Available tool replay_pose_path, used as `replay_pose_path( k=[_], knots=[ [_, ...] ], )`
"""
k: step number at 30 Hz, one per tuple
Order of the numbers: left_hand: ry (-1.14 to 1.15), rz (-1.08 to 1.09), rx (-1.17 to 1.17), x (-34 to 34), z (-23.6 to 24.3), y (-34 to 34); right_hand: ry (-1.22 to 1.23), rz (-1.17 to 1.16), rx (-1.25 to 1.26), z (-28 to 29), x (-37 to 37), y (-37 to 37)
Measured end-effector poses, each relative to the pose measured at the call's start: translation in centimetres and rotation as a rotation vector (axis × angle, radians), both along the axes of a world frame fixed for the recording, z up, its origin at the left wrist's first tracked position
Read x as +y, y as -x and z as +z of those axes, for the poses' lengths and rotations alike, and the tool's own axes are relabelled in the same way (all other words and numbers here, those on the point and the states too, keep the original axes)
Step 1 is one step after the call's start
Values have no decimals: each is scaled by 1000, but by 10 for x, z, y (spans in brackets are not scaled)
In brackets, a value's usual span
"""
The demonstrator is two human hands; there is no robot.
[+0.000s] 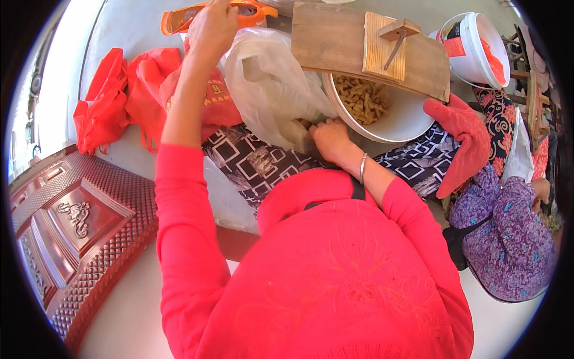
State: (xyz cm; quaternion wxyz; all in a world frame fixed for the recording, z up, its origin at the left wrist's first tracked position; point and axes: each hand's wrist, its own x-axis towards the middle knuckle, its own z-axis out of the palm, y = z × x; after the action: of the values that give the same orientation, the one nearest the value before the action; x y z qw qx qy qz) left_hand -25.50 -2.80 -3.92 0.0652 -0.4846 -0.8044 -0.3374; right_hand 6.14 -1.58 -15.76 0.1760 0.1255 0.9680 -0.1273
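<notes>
My left hand point(212, 30) reaches to the far side, over an orange-rimmed object point(179, 20) with a dark hollow. Its fingers are turned away and partly cut off by the top edge. My right hand point(330, 139) is closed low beside a translucent plastic bag point(263, 78), fingers curled at the bag's near side; what they grip is hidden. Just right of this hand stands a white bucket point(412, 122) with tan, finger-like strips point(362, 99) inside. Across its rim lies a wooden board point(329, 39), bearing a smaller wood piece point(376, 51) with a metal rod.
Red bags point(143, 78) stand at the left, near a dark red embossed panel point(78, 215). Another white bucket point(481, 51) is at the far right. A red cloth point(460, 131) drapes over patterned trousers point(412, 161). A person in purple patterned clothing point(508, 239) sits at the right.
</notes>
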Motion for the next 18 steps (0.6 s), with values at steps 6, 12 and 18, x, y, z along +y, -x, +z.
replay_pose_path(
  k=[6, 12, 18],
  knots=[
    [-209, -141, -535, -66, 23, -142, 647, -315, 413, -8, -6, 14],
    [25, -44, -1311, -83, -86, -178, 671, -459, -53, -41, -5, 38],
    [57, 216, -947, -99, -128, -182, 701, -430, -146, -13, -3, 25]
  ],
)
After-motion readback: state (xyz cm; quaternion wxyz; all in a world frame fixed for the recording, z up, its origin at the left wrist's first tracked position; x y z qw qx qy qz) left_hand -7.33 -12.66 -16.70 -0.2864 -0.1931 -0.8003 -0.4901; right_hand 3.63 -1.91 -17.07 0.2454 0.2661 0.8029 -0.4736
